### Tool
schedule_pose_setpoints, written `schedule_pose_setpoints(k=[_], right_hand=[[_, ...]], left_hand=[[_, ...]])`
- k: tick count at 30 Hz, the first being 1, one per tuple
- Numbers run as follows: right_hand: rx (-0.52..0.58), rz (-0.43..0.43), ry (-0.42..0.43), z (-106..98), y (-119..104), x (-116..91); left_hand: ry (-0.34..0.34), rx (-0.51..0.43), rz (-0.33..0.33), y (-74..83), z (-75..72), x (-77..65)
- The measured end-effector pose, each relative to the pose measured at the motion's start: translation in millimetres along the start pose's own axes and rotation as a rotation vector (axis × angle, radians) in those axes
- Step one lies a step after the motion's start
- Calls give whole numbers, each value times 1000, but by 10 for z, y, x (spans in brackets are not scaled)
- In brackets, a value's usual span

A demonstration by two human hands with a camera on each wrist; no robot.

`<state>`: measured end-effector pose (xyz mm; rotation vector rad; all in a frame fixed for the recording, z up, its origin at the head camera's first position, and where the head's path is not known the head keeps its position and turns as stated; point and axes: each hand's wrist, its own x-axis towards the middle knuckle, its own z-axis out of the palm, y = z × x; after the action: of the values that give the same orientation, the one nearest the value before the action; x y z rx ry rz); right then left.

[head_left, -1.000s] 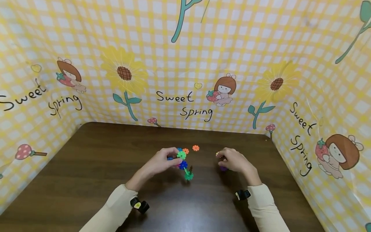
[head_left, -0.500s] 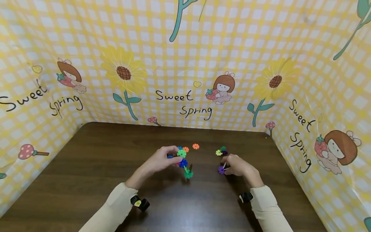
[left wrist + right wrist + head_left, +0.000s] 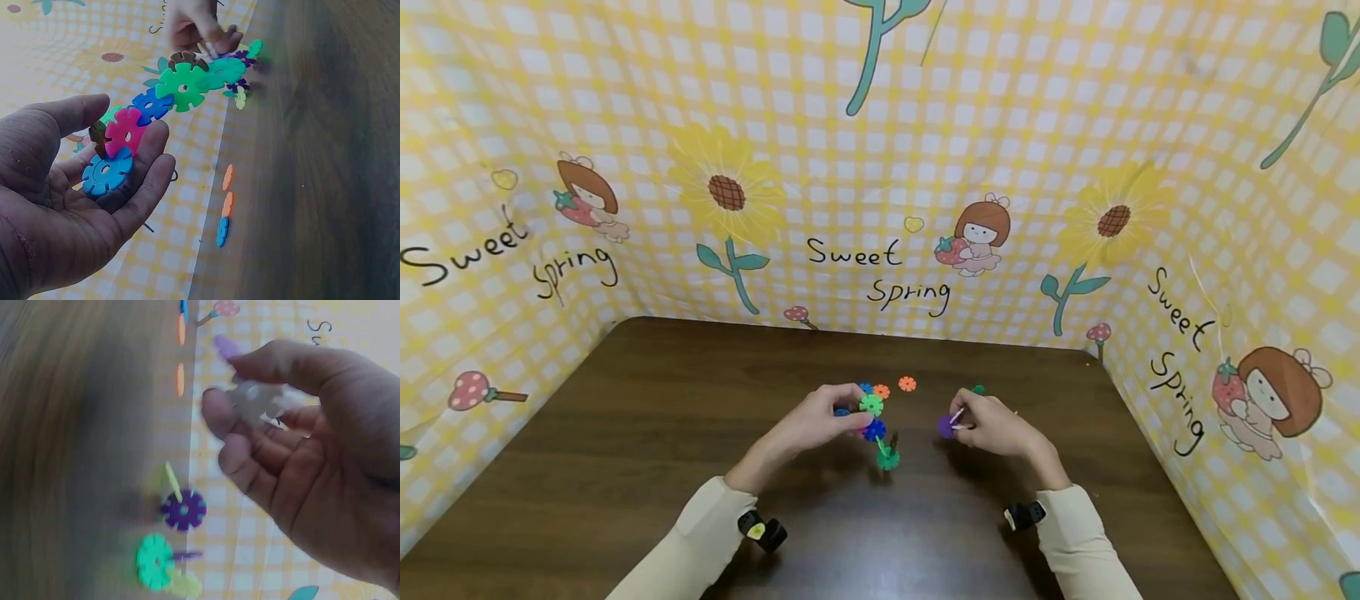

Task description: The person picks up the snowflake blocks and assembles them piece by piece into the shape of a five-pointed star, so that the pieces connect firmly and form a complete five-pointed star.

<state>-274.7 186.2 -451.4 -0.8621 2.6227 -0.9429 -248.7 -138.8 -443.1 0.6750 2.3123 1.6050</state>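
In the left wrist view my left hand (image 3: 69, 194) holds a chain of notched, flower-shaped plastic discs. Low in the hand is a light blue disc (image 3: 115, 164), joined to a pink disc (image 3: 119, 134). Beyond the fingers the chain runs on through a dark blue disc (image 3: 150, 112), a bright green disc (image 3: 172, 81) and a teal disc (image 3: 228, 74), with brown discs set crosswise. My right hand (image 3: 1003, 425) pinches a whitish disc (image 3: 250, 409) joined to a purple disc (image 3: 946, 427). Blur hides how these two fit together. A small space separates the hands.
Two orange discs (image 3: 907, 384) and a blue disc lie behind the left hand on the dark wooden table (image 3: 625, 433). Past the right hand lie joined dark purple (image 3: 194, 515), green (image 3: 149, 562) and yellow discs. A checked cloth (image 3: 850, 167) encloses the table's back and sides.
My right hand has come away from the discs on the right and moved left, carrying the purple and whitish discs toward the chain. The left hand has stayed nearly still.
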Motion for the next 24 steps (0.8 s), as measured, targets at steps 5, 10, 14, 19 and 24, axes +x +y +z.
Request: schedule_pose_setpoints(k=[5,10,14,19,24], right_hand=[[129,-30,5,43,-117,85],[156,-49,53,75,-220,174],[147,-71,53,96,-294,232],[181,-174,30,157,-350,329],[232,-206,53,218,-390,402]], left_hand=[[-3,14,1,0,1,-4],[0,20,-4,8,-2,-10],[-3,14,-11,18,-9,-16],[-8,14,-11,17,-13,-25],[-16,21,0,33,-10,-34]])
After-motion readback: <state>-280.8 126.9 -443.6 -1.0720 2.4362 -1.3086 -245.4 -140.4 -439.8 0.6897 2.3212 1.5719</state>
